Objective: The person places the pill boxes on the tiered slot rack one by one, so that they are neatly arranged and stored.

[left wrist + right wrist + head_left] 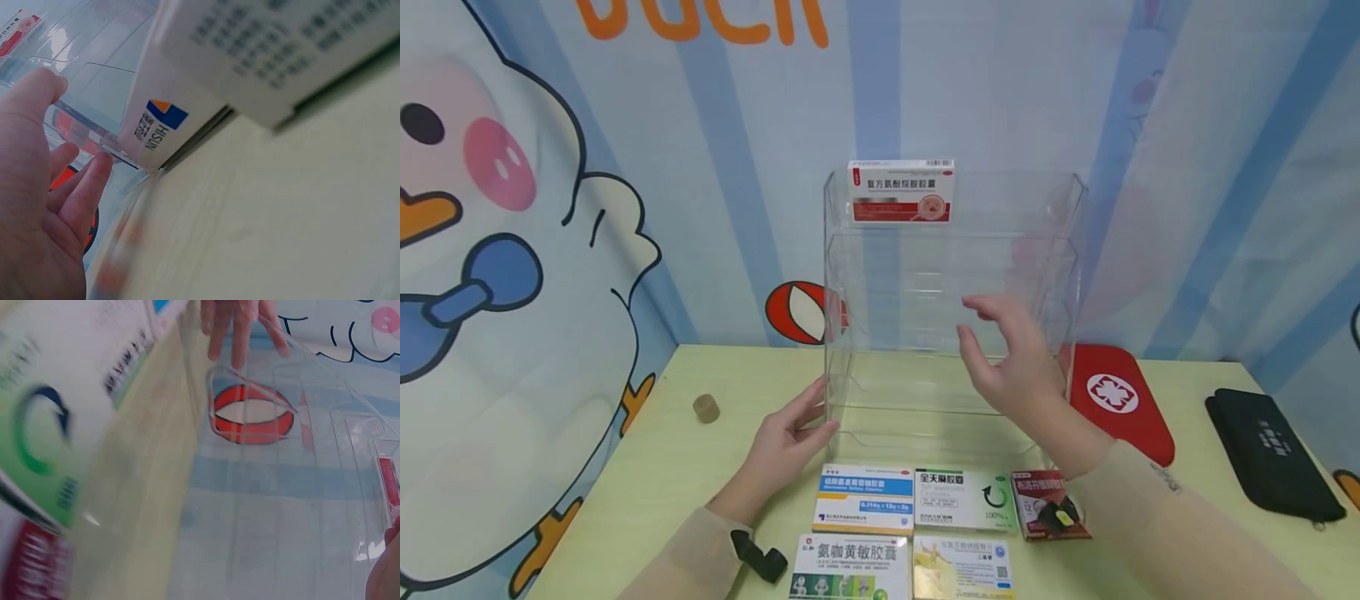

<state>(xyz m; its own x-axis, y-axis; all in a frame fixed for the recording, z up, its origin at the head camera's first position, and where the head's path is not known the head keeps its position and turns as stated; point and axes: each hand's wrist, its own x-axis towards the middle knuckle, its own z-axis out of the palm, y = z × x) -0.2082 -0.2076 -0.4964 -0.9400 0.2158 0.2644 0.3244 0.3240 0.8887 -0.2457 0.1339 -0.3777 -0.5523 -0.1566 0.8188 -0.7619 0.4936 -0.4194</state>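
Observation:
A clear acrylic tiered rack [925, 409] stands on the table. My left hand [792, 437] rests against its lower left side, fingers extended; the left wrist view shows the thumb [47, 87] apart from the other fingers. My right hand [1015, 358] hovers before the right part of the rack, fingers and thumb bent and spread with nothing between them. A white and red medicine box [901, 196] stands in the top tier at the left. Before the rack lie a blue and white medicine box [864, 500] and a green and white one [964, 502].
Nearer me are a green-striped medicine box [848, 571] and a yellow and white one [962, 571]; a dark red box [1037, 508] lies to the right. A red pouch [1120, 400] sits behind my right arm, a black pouch [1273, 454] far right. A small cork [706, 408] is left.

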